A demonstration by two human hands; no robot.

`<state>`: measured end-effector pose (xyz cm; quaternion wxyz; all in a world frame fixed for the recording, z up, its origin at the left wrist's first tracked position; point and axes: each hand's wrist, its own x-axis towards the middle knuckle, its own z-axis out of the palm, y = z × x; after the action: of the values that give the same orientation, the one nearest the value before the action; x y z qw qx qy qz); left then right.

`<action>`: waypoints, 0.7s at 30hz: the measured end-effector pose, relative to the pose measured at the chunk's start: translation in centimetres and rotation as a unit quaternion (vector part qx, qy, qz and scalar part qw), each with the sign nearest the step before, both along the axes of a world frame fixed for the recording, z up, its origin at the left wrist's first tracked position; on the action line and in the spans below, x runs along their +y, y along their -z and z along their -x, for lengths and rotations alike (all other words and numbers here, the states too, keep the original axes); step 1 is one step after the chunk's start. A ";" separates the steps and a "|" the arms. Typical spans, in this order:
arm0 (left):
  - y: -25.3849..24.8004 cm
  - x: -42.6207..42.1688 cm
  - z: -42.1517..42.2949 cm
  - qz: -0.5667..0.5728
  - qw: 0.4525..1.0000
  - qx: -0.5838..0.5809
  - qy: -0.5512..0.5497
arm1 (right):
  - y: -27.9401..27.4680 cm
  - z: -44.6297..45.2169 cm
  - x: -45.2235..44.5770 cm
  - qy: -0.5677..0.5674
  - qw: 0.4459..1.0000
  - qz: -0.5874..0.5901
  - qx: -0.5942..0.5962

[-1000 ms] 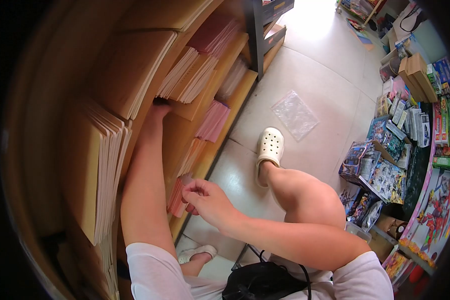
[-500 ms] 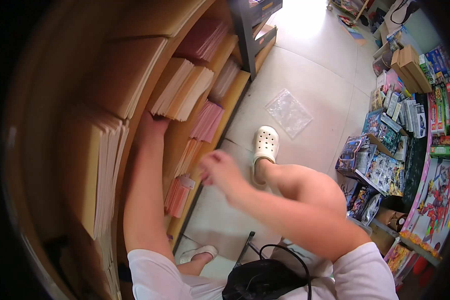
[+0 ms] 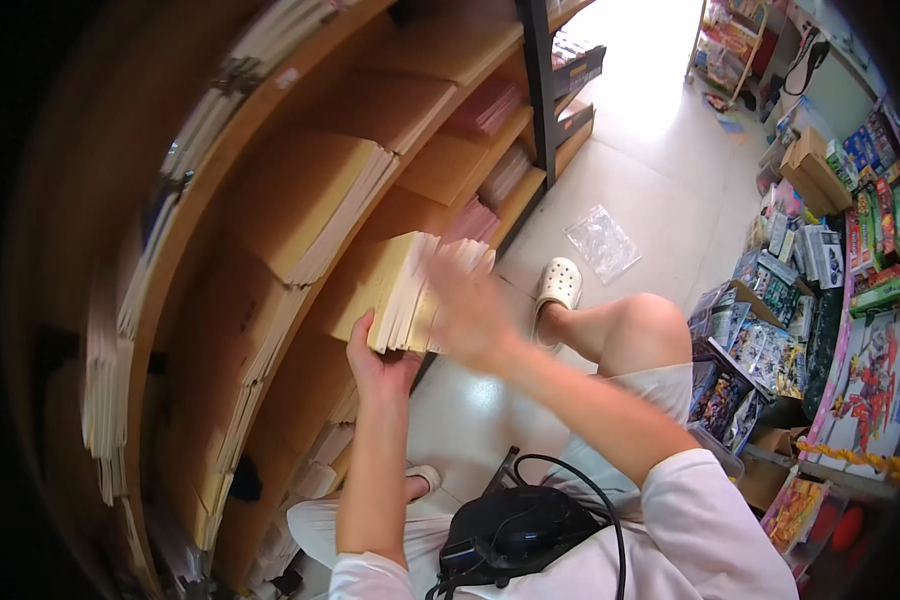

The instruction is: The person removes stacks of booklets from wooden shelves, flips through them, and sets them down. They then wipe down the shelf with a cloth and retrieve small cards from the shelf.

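Note:
My left hand (image 3: 382, 365) is wrapped round the lower end of a stack of tan envelopes (image 3: 378, 287), thumb on the near face. The stack is partly out of a lower shelf, its pale edges turned toward me. My right hand (image 3: 467, 312) is over those edges, in front of part of the stack. Motion blurs its fingers, and I cannot tell whether they press on the paper. Pink paper bundles (image 3: 473, 222) sit on the shelf just beyond.
A wooden shelf unit (image 3: 320, 292) with more paper stacks runs along the left. A clear plastic bag (image 3: 603, 244) lies on the tiled floor beyond my white clog (image 3: 560, 283). Boxed toys (image 3: 770, 345) crowd the right side. A black pouch (image 3: 520, 530) with a cable is at my lap.
My left hand has come out from deep in the shelf and now grips the stack of tan envelopes. My right hand has moved up to the stack's edges. The view has shifted left.

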<state>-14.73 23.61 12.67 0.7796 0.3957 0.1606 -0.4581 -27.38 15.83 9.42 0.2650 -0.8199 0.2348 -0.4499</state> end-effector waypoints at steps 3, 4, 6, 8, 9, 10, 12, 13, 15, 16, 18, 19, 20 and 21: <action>4.3 4.5 0.4 0.022 0.991 -0.132 -0.017 | 6.2 5.5 4.9 -0.039 0.885 0.098 0.453; 3.9 5.8 0.4 0.012 0.995 -0.099 -0.012 | 5.0 6.8 4.3 -0.061 0.803 -0.086 0.587; 2.9 9.8 0.7 -0.023 0.999 -0.034 0.001 | 4.0 9.1 3.5 -0.016 0.777 -0.194 0.598; 3.1 11.7 1.3 0.014 1.000 -0.001 -0.015 | -0.2 8.3 1.4 0.083 0.940 -0.073 0.324; 3.3 12.8 1.6 0.030 0.999 0.014 -0.022 | -5.6 7.3 1.7 0.101 0.983 -0.051 0.147; 4.3 13.5 1.5 0.039 0.998 0.030 -0.033 | -10.3 6.3 2.4 0.086 0.996 0.005 0.037; 3.4 15.3 3.0 0.061 0.997 0.031 -0.025 | -14.1 4.0 5.3 0.001 0.993 0.073 -0.094; 2.9 15.8 3.4 0.075 0.997 0.029 -0.022 | -14.0 3.0 7.8 -0.067 0.987 0.088 -0.117; 2.2 17.3 4.4 0.023 0.998 0.006 -0.065 | -10.4 1.9 12.3 -0.193 0.965 0.158 0.085; 2.6 18.1 5.0 -0.001 0.997 -0.029 -0.074 | -0.7 1.4 12.5 -0.173 0.946 0.174 0.213; 4.2 20.7 5.2 0.011 0.985 -0.151 -0.086 | -0.3 4.1 11.9 -0.123 0.926 -0.029 0.355; 2.9 22.2 5.5 -0.009 0.984 -0.151 -0.091 | 1.5 4.8 10.5 -0.062 0.877 -0.102 0.465; 2.9 23.9 5.2 -0.008 0.987 -0.130 -0.090 | 3.3 5.3 9.0 -0.006 0.799 -0.157 0.581; 2.8 25.5 4.9 -0.006 0.990 -0.109 -0.088 | 4.0 6.8 7.7 -0.045 0.846 -0.179 0.501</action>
<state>-19.66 49.06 9.89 0.8276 0.4321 0.1112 -0.3407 -34.14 23.56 5.39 0.2736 -0.8815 0.3755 0.0842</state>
